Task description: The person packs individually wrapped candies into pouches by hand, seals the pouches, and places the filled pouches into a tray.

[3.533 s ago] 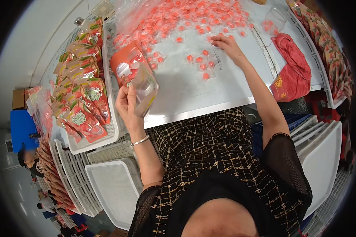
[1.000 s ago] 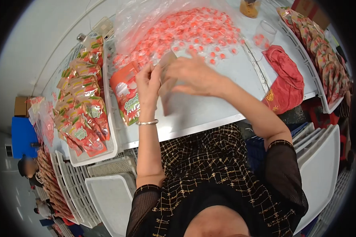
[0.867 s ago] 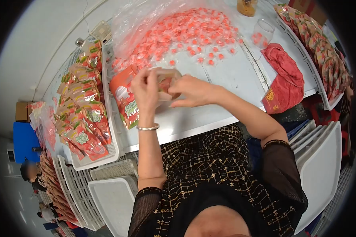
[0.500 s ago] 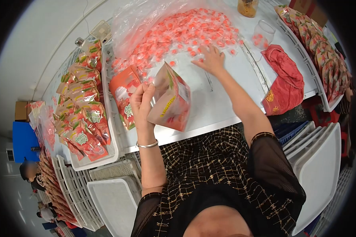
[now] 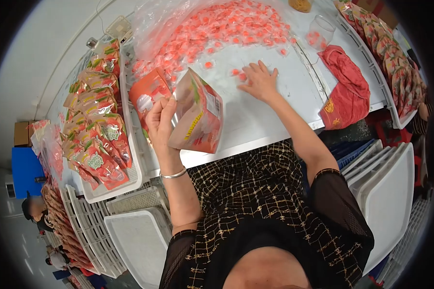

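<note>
My left hand (image 5: 161, 120) grips the top edge of a printed pouch (image 5: 197, 115), which is held tilted above the front of the table. Beneath and left of it a red pouch (image 5: 147, 91) lies flat on the table. My right hand (image 5: 259, 83) rests on the white tabletop (image 5: 279, 111) with fingers spread, beside a few wrapped red candies (image 5: 238, 73) at its fingertips. Beyond both hands spreads a large heap of the same wrapped candies (image 5: 226, 29), partly on clear plastic sheeting (image 5: 152, 24).
On the left stands a white tray (image 5: 139, 168) of filled pouches (image 5: 101, 144); another row of pouches (image 5: 390, 53) fills a tray at the right. A clear cup (image 5: 321, 31) holding candies and a red cloth bundle (image 5: 347, 91) lie right. Stacked trays (image 5: 386, 202) stand below the table.
My right hand has drawn back toward me from the heap's edge, with a few candies now at its fingertips. The pouch in my left hand has shifted slightly left in view.
</note>
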A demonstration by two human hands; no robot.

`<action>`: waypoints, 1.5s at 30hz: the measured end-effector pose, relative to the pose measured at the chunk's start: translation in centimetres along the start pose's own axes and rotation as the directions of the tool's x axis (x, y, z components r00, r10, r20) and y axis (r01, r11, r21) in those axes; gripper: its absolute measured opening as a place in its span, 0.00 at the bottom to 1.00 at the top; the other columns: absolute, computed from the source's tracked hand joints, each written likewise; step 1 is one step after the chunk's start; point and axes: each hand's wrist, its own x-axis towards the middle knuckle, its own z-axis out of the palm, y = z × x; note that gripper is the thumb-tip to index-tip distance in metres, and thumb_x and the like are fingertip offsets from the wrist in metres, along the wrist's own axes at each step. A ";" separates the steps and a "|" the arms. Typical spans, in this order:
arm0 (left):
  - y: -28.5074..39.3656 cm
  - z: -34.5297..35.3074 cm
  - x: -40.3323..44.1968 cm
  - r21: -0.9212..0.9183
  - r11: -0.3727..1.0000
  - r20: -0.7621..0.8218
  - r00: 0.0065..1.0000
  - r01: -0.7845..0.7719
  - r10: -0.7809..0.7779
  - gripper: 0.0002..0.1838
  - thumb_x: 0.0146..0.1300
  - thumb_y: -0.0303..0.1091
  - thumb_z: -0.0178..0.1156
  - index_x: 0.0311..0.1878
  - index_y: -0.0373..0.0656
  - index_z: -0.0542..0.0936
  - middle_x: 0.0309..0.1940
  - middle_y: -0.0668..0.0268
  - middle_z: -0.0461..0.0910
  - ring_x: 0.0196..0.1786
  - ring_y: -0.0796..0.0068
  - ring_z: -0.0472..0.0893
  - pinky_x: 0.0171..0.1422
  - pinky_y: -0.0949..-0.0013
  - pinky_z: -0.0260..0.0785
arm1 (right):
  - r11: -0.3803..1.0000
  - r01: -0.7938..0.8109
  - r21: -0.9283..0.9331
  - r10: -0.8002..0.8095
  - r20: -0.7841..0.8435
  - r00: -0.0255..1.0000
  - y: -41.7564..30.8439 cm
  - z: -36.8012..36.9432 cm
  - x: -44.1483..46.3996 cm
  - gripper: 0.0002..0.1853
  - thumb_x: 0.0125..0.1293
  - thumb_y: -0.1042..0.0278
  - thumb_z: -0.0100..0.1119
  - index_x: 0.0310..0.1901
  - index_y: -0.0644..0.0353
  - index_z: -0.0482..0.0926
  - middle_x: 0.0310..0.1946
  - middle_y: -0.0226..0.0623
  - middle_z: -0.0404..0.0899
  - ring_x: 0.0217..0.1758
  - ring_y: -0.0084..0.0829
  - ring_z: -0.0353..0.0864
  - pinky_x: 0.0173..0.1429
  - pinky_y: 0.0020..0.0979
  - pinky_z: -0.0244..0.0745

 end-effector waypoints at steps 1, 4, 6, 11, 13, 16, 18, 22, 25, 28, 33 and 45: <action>0.1 -0.5 -0.1 -0.033 0.999 -0.009 1.000 0.010 -0.010 0.17 0.62 0.31 0.57 0.19 0.45 0.64 0.20 0.80 0.59 0.26 0.88 0.55 0.32 0.79 0.48 | 0.999 -0.015 0.042 0.015 -0.011 1.000 -0.4 -1.1 0.0 0.21 0.54 0.55 0.64 0.49 0.52 0.76 0.49 0.33 0.75 0.64 0.40 0.64 0.66 0.52 0.55; 0.8 -1.0 -0.4 -0.070 0.998 -0.057 0.998 0.005 -0.009 0.17 0.62 0.31 0.57 0.19 0.45 0.64 0.20 0.79 0.60 0.27 0.88 0.57 0.34 0.80 0.50 | 0.847 0.022 0.531 -0.086 0.097 0.992 2.9 -1.8 5.4 0.22 0.52 0.56 0.64 0.49 0.53 0.78 0.48 0.37 0.78 0.55 0.40 0.73 0.59 0.42 0.67; 1.0 -1.0 -0.6 -0.074 0.997 -0.082 0.997 -0.008 0.002 0.17 0.62 0.31 0.57 0.19 0.45 0.64 0.20 0.79 0.60 0.27 0.88 0.58 0.34 0.80 0.51 | 0.862 0.130 0.489 -0.247 0.184 0.951 3.0 -0.6 7.9 0.21 0.51 0.56 0.64 0.48 0.54 0.79 0.46 0.39 0.79 0.52 0.40 0.75 0.56 0.39 0.69; 1.2 -1.0 -0.7 -0.029 1.000 -0.046 0.999 -0.009 0.008 0.17 0.62 0.31 0.57 0.19 0.45 0.64 0.20 0.79 0.61 0.27 0.88 0.58 0.35 0.80 0.51 | 0.941 0.292 0.168 -0.335 0.382 0.861 -0.9 3.9 10.1 0.17 0.51 0.61 0.63 0.42 0.58 0.80 0.43 0.42 0.79 0.47 0.41 0.77 0.50 0.39 0.73; 1.4 -1.7 -0.9 -0.035 0.999 -0.075 0.997 -0.005 0.002 0.16 0.62 0.31 0.56 0.19 0.45 0.65 0.20 0.78 0.63 0.27 0.88 0.59 0.35 0.80 0.52 | 0.949 0.219 0.229 -0.269 0.221 0.937 1.2 6.0 12.1 0.16 0.53 0.61 0.62 0.42 0.59 0.79 0.40 0.41 0.80 0.44 0.38 0.78 0.48 0.37 0.73; 2.5 -2.9 -1.3 -0.032 0.999 -0.112 0.994 -0.001 -0.003 0.15 0.62 0.30 0.56 0.19 0.45 0.66 0.21 0.77 0.67 0.27 0.89 0.61 0.36 0.80 0.53 | 0.872 -0.071 0.485 -0.048 0.229 0.972 3.2 2.1 13.8 0.16 0.61 0.57 0.58 0.45 0.58 0.78 0.40 0.36 0.80 0.40 0.29 0.79 0.45 0.32 0.73; 2.7 -3.7 -1.5 -0.082 0.997 -0.106 0.994 0.003 -0.012 0.13 0.62 0.30 0.54 0.21 0.44 0.69 0.23 0.74 0.72 0.28 0.89 0.65 0.37 0.81 0.57 | 0.798 -0.163 0.580 -0.065 0.352 0.934 5.0 -1.9 13.2 0.16 0.63 0.57 0.56 0.46 0.58 0.78 0.41 0.33 0.80 0.41 0.27 0.78 0.45 0.29 0.73; 1.9 -3.6 -1.3 -0.121 0.993 -0.099 0.995 -0.002 -0.010 0.13 0.63 0.30 0.54 0.21 0.44 0.69 0.22 0.75 0.71 0.28 0.89 0.64 0.37 0.81 0.56 | 0.757 -0.167 0.632 -0.127 0.392 0.911 8.0 -4.4 8.0 0.16 0.67 0.59 0.51 0.50 0.58 0.77 0.44 0.30 0.80 0.44 0.25 0.77 0.47 0.25 0.71; 1.6 -2.4 -0.9 -0.088 0.996 -0.139 0.990 0.025 -0.037 0.13 0.63 0.31 0.55 0.21 0.45 0.69 0.22 0.76 0.70 0.27 0.90 0.63 0.36 0.82 0.55 | 0.631 -0.091 0.770 -0.134 0.224 0.965 10.4 -3.3 5.6 0.15 0.67 0.62 0.52 0.50 0.59 0.78 0.43 0.31 0.80 0.46 0.26 0.77 0.49 0.26 0.71; 1.2 -2.3 -0.8 -0.085 0.996 -0.076 0.996 0.040 -0.047 0.14 0.63 0.31 0.55 0.21 0.45 0.68 0.21 0.76 0.69 0.27 0.90 0.63 0.36 0.82 0.54 | 0.829 -0.073 0.555 -0.054 0.209 0.976 9.9 -1.9 4.4 0.12 0.62 0.64 0.57 0.44 0.58 0.81 0.41 0.35 0.81 0.43 0.29 0.79 0.49 0.29 0.73; 2.2 -1.2 -1.2 -0.101 0.995 -0.092 0.995 0.023 -0.032 0.14 0.62 0.32 0.55 0.21 0.45 0.68 0.21 0.76 0.68 0.26 0.89 0.61 0.35 0.82 0.53 | 0.980 0.008 0.198 0.012 -0.100 0.995 9.8 1.3 6.4 0.10 0.59 0.64 0.59 0.39 0.57 0.83 0.35 0.41 0.78 0.38 0.36 0.77 0.46 0.31 0.72; 1.5 -2.0 -1.1 -0.091 0.996 -0.082 0.996 0.012 -0.020 0.14 0.62 0.31 0.55 0.20 0.45 0.68 0.21 0.77 0.67 0.27 0.89 0.61 0.35 0.81 0.53 | 0.677 -0.130 0.724 0.047 0.134 0.990 6.4 -0.6 1.6 0.21 0.67 0.54 0.49 0.59 0.53 0.73 0.55 0.34 0.75 0.56 0.32 0.73 0.61 0.34 0.63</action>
